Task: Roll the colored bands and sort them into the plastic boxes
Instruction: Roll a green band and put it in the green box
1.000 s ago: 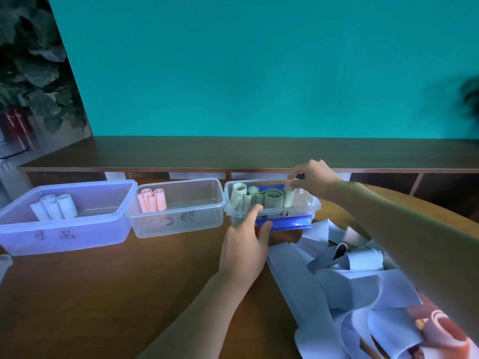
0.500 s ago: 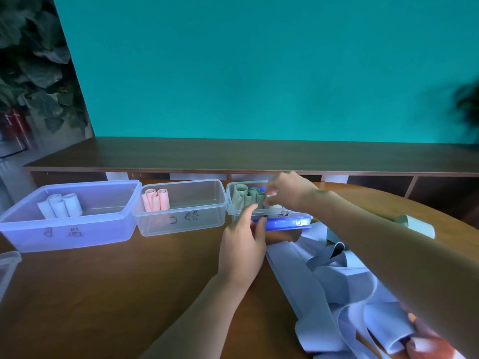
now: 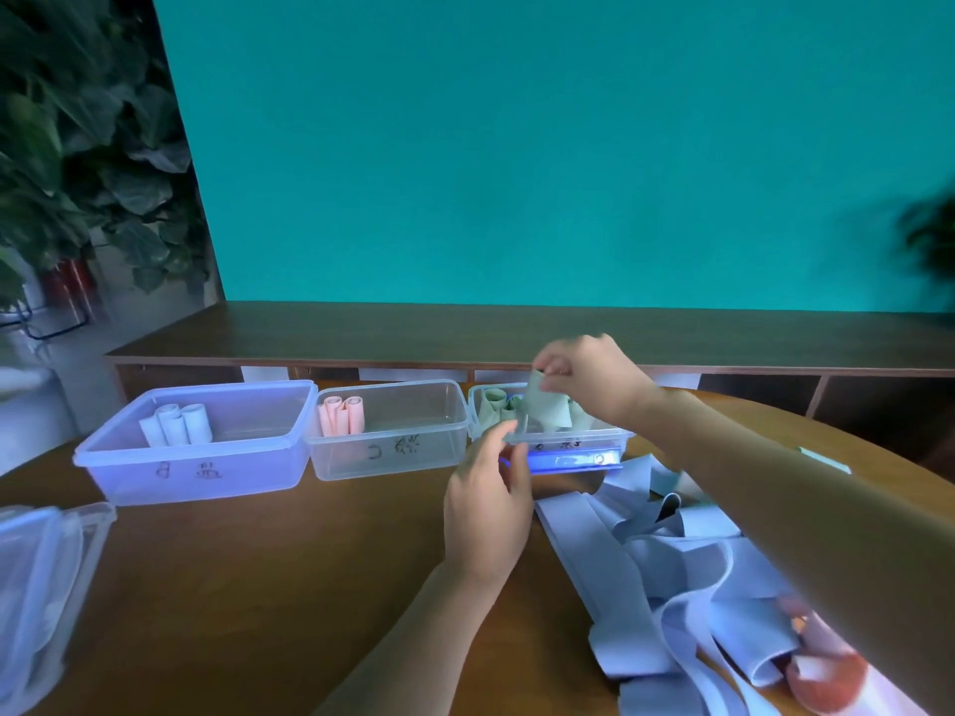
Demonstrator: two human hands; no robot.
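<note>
From the head view, we see the right hand [image 3: 589, 377] pinching a green band [image 3: 548, 411] by its top edge, hanging loose over the right box [image 3: 573, 436]; its long axis is about upright. The left hand [image 3: 488, 501], nearer to us, touches the box's near wall with relaxed fingers. The boxes stand on a wooden table [image 3: 258, 586] before a teal wall [image 3: 517, 147].

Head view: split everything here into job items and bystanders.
Job:
- pale green band pinched by right hand
- left hand at clear green-roll box
- clear pink-roll box
- clear white-roll box
- loose pale blue bands

Bystanders:
- leafy plant
- dark wooden shelf
</note>
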